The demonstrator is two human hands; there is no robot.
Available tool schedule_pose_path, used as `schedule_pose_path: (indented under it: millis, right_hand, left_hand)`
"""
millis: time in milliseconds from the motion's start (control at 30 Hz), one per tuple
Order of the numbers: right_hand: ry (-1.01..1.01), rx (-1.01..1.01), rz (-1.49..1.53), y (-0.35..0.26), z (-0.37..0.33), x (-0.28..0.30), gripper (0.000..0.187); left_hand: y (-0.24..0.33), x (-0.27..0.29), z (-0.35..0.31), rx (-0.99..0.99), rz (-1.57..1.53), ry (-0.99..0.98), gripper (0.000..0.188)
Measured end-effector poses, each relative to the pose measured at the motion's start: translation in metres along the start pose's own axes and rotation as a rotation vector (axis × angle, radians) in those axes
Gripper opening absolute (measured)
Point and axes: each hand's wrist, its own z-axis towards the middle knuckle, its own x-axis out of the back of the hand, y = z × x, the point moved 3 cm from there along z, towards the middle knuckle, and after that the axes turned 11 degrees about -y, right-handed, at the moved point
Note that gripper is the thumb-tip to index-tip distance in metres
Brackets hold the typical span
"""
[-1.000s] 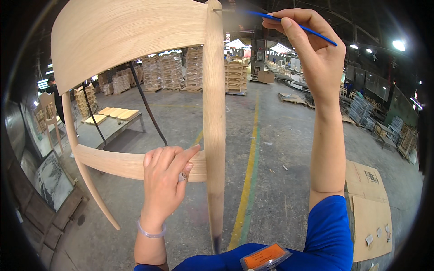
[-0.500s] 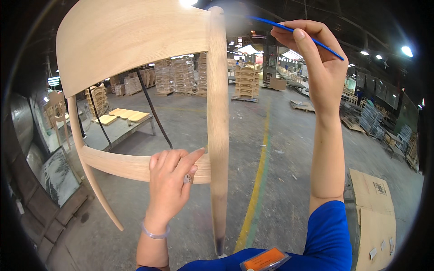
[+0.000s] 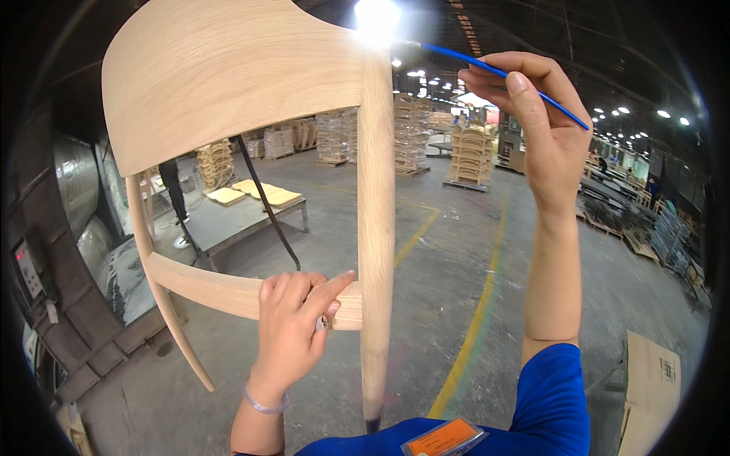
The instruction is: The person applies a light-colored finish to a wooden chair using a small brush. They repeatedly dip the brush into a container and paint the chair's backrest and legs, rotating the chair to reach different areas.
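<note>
A pale wooden chair frame [image 3: 236, 83] stands upright before me, with a broad curved back panel at the top and a tapering post [image 3: 376, 220] on its right. My left hand [image 3: 293, 323] is closed over the lower rail [image 3: 201, 287] near that post, its index finger stretched toward the joint. Raised at the upper right, my right hand [image 3: 551, 125] pinches a thin blue-handled brush [image 3: 487, 67] between thumb and fingers. The brush slants toward the top of the post. A bright glare hides its tip, so I cannot tell whether it touches the wood.
Thin dark rods [image 3: 266, 201] slant behind the frame. Yellow panels [image 3: 266, 192] lie on a low grey table [image 3: 247, 226] at the left, where someone's dark-clad leg shows. Stacked wooden parts [image 3: 469, 156] stand farther back. A cardboard sheet [image 3: 652, 387] is at the lower right.
The view has turned left, so the background has shifted right. The frame and both hands appear slightly lower and farther right. Both grips are unchanged, and strong glare now covers the post's top.
</note>
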Motion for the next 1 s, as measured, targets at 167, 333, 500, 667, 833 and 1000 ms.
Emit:
schedule_pose_path:
  millis: [167,333,500,667,833,1000]
  right_hand:
    - [0.017,0.053,-0.006,0.029,-0.005,-0.001,0.020]
    - [0.042,0.067,-0.065,0.046,-0.009,-0.003,0.019]
    - [0.039,0.119,-0.033,0.061,-0.008,-0.007,0.018]
    - [0.040,0.148,-0.027,0.071,-0.007,-0.014,0.017]
    - [0.045,0.149,-0.022,0.076,-0.011,-0.020,0.018]
    - [0.059,0.175,-0.033,0.079,-0.010,-0.023,0.018]
  left_hand:
    - [-0.007,-0.005,0.003,0.040,0.035,-0.007,0.028]
    - [-0.008,-0.009,0.004,0.059,0.081,-0.002,0.028]
    - [-0.012,-0.014,0.008,0.079,0.084,0.002,0.028]
    - [-0.018,-0.015,0.011,0.077,0.119,0.014,0.033]
    - [-0.020,-0.017,0.009,0.081,0.130,0.014,0.033]
    - [-0.023,-0.019,0.009,0.089,0.124,0.012,0.030]
